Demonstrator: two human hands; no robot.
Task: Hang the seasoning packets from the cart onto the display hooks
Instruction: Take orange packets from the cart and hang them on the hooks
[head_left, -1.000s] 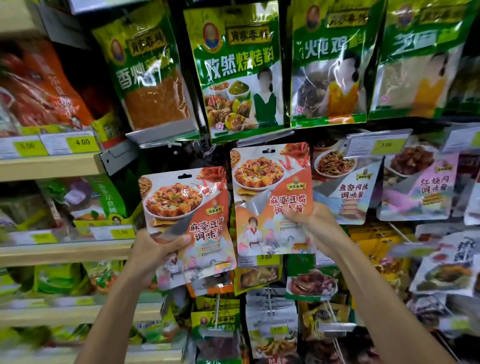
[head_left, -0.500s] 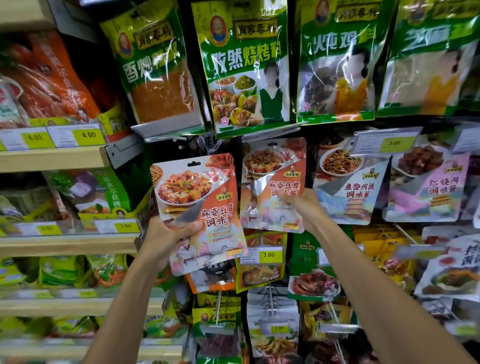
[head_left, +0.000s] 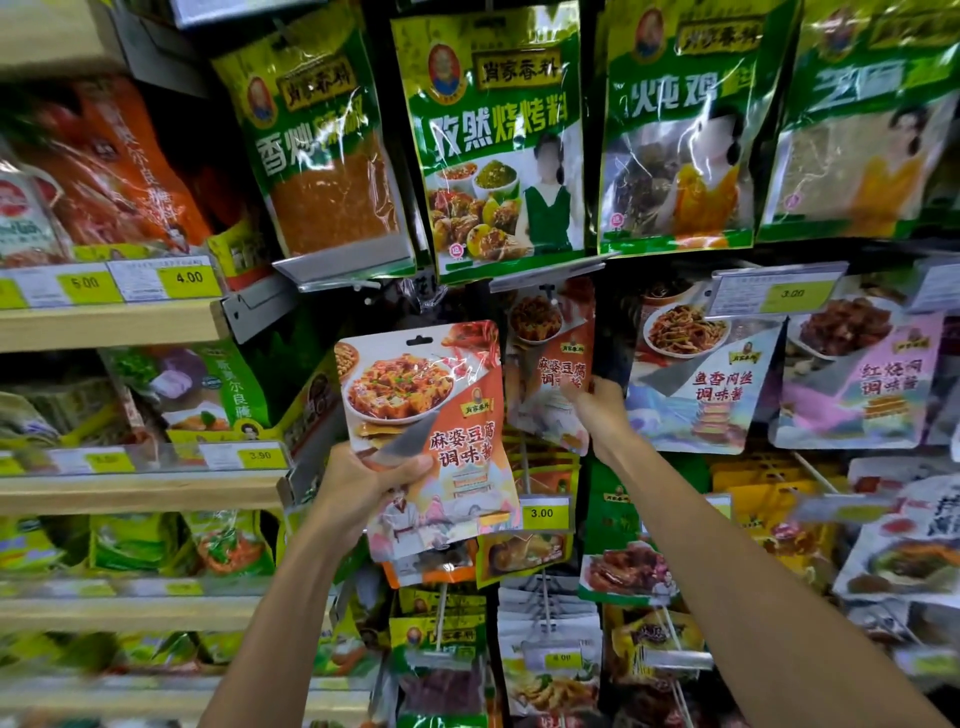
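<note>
Left hand: our left hand (head_left: 363, 488) grips the spare packet (head_left: 431, 410) by its lower left side, thumb on the front. We think it waits for its turn.
Right hand: our right hand (head_left: 597, 410) pinches the raised packet (head_left: 550, 364) by its edge and holds it up under the tag flap (head_left: 545, 273), likely to slide its hole onto a hook.
Hook: we cannot see it; the tag flap hides it.
In the way: big green bags (head_left: 498, 156) hang just above; the noodle packet (head_left: 711, 384) sits just beside.

Left hand (head_left: 363, 488) raised, curled, gripping; right hand (head_left: 597, 410) higher, reaching forward, pinching
</note>
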